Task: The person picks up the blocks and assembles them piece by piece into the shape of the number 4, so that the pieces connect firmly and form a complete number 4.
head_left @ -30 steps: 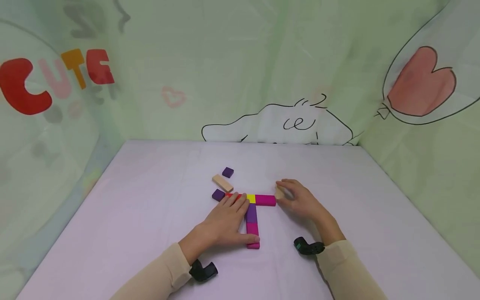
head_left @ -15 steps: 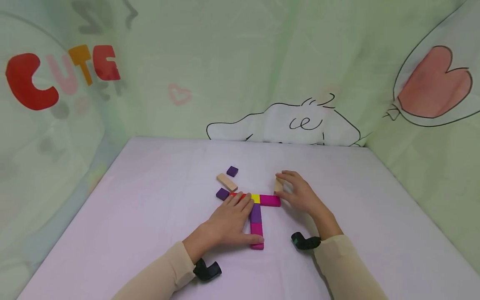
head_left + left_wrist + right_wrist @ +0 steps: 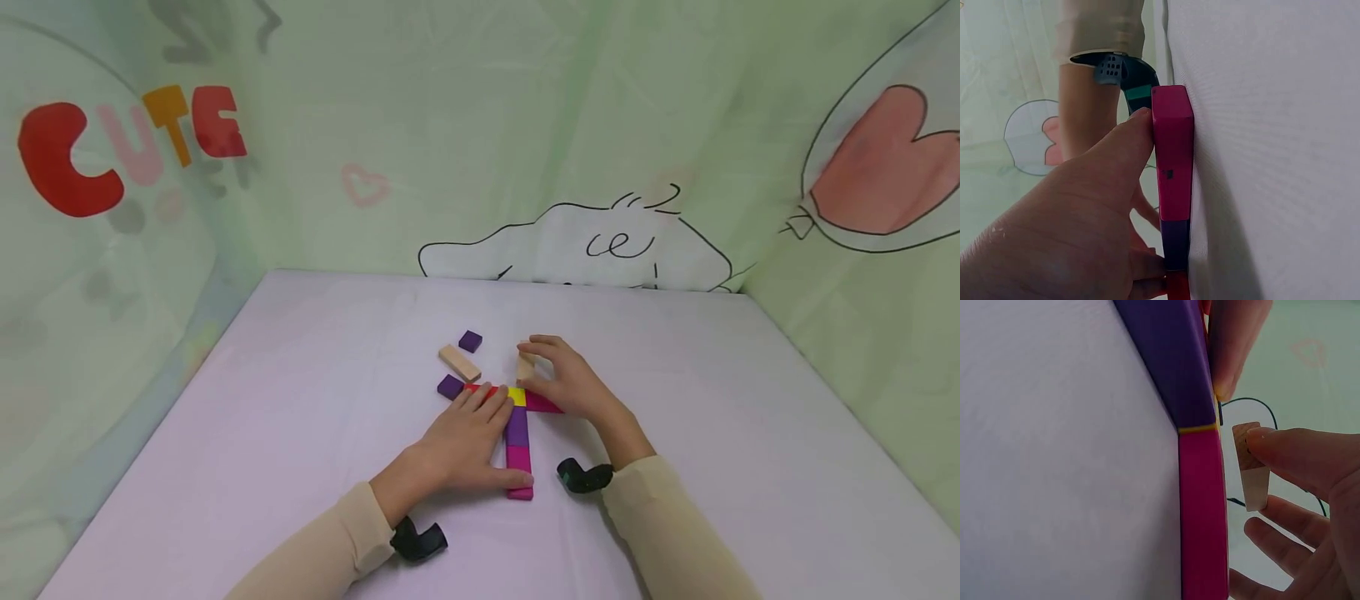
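Coloured wooden blocks lie in a T on the table: a red block (image 3: 472, 387), a yellow block (image 3: 517, 397) and a magenta block (image 3: 542, 403) across the top, with a purple block (image 3: 517, 427) and another magenta block (image 3: 518, 458) down the stem. My left hand (image 3: 465, 442) rests over it, fingers extended on the red block and thumb touching the lower magenta block (image 3: 1174, 169). My right hand (image 3: 566, 382) pinches a plain wooden block (image 3: 525, 367) between thumb and fingers, just behind the yellow block. In the right wrist view this plain block (image 3: 1254, 481) appears above the T's top edge.
A small purple block (image 3: 450, 387) lies at the red block's left end. Behind it are a loose plain block (image 3: 459, 363) and another small purple block (image 3: 470, 341). The white tabletop (image 3: 337, 350) ends at a printed cloth backdrop (image 3: 465, 125).
My right hand has carried the plain block leftward, from the magenta block's right end to behind the yellow block. My left hand stays on the T. The head view has shifted slightly.
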Available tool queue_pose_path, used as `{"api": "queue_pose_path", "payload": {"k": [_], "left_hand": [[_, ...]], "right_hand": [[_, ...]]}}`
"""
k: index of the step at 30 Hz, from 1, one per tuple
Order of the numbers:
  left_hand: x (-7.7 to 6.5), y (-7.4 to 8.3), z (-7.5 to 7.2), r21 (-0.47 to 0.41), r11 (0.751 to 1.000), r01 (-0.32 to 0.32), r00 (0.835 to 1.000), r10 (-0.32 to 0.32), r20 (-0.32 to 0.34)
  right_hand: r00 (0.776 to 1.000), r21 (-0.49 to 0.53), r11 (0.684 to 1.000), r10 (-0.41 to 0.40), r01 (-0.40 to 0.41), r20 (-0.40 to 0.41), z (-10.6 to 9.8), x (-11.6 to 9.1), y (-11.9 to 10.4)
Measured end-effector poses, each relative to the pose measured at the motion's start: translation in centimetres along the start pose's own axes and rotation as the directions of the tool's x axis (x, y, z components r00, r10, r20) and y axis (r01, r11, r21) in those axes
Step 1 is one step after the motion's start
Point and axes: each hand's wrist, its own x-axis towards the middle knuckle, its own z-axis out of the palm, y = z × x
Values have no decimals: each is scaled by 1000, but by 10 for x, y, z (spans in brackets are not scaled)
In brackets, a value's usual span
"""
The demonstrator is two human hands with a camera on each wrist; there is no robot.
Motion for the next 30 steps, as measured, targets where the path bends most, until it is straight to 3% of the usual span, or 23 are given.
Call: {"api": "queue_pose_path", "payload": {"k": [15,30], "left_hand": [[1,-1,1,-17,1000,-5,1000,5,-3],[0,0,0,-27,1000,5,1000,-5,6]], "right_hand": [[998,-41,999,8,-5,68,4,8,-13],[989,-75,995,75,-65,126,4,12,-15]]}}
